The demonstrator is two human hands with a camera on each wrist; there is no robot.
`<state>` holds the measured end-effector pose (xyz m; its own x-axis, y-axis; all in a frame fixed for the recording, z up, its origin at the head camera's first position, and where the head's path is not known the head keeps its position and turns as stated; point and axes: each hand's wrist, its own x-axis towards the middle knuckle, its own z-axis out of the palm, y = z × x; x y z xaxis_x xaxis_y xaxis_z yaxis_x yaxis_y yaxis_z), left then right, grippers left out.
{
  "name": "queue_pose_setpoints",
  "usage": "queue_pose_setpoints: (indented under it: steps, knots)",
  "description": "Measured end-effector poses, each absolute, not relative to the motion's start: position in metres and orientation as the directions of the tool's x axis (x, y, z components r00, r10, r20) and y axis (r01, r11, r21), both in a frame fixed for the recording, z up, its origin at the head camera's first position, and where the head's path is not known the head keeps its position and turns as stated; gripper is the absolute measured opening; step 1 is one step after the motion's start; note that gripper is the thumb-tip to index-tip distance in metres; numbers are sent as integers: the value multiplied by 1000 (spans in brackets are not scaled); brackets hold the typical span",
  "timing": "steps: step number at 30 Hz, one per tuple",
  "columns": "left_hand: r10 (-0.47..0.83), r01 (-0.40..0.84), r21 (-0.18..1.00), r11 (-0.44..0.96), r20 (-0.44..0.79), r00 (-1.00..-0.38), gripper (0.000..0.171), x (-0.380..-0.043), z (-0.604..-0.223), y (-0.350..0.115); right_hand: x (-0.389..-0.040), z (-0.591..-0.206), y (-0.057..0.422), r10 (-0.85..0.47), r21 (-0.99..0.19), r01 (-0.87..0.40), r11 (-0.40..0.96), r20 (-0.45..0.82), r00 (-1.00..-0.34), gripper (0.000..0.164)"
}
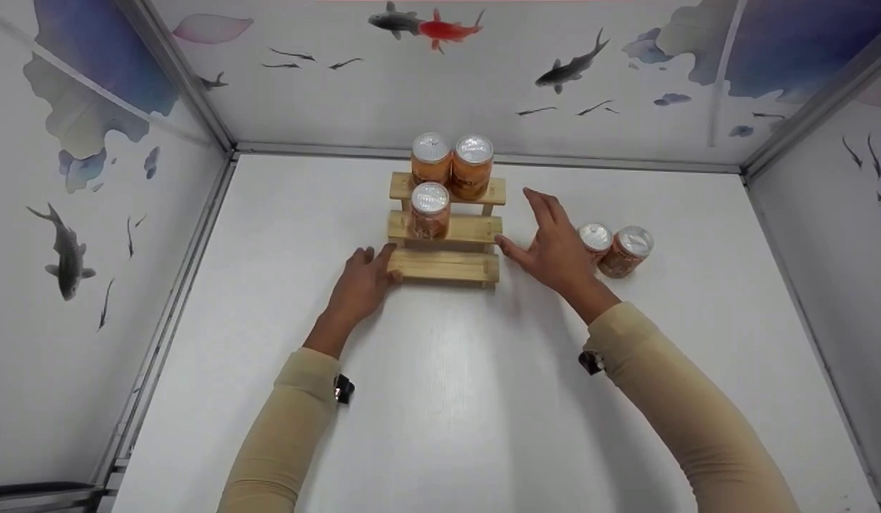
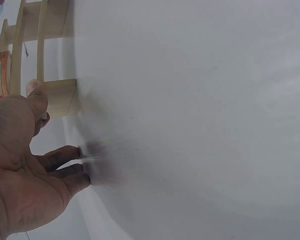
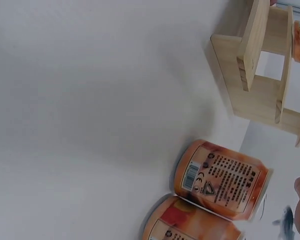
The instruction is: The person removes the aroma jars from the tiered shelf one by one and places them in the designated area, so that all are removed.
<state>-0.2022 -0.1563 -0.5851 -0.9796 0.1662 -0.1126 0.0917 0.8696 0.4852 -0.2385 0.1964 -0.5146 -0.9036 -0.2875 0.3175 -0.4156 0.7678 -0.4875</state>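
A three-step wooden rack (image 1: pixel 444 266) stands on the white table. Its top step bears two orange cans (image 1: pixel 472 171) with silvery lids, and another can (image 1: pixel 430 214) is on the left half of the middle step. My left hand (image 1: pixel 362 283) pinches the left end of the lowest step between thumb and index finger; the other fingers reach down at the tabletop in the left wrist view. Fingers spread and holding nothing, my right hand (image 1: pixel 554 249) hovers between the rack's right side and two more upright cans (image 3: pixel 222 180), partly covering the nearer one in the head view.
White panels (image 1: pixel 447 92) printed with fish and leaves enclose the table (image 1: pixel 440 399) at the back and sides. A metal rail (image 1: pixel 590 163) runs along the back edge. Small black devices (image 1: pixel 344 390) sit at both sleeve cuffs.
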Motion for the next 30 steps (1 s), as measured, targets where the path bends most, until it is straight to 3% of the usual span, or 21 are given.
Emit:
queue_pose_setpoints:
  steps: [8,14,19,24,30]
  knots:
    - [159,75,501,862,-126,-979,63,-201,-585,-155,-236,-521,172,-350,-508,-481,714,335,-875,90]
    - [171,118,511,851,-58,-984,61,-201,-588,-156,-236,-524,158,-363,-524,-501,689,349,-864,87]
    - [156,85,517,852,-95,-983,62,-203,-588,-155,-236,-523,145,-373,-528,-519,672,363,-854,87]
    - [140,41,511,858,-155,-978,64,-202,-582,-154,-237,-521,132,-381,-537,-506,675,333,-862,90]
    - [149,81,496,865,-100,-984,62,-201,-583,-154,-240,-517,118,-388,-543,-492,681,302,-871,91]
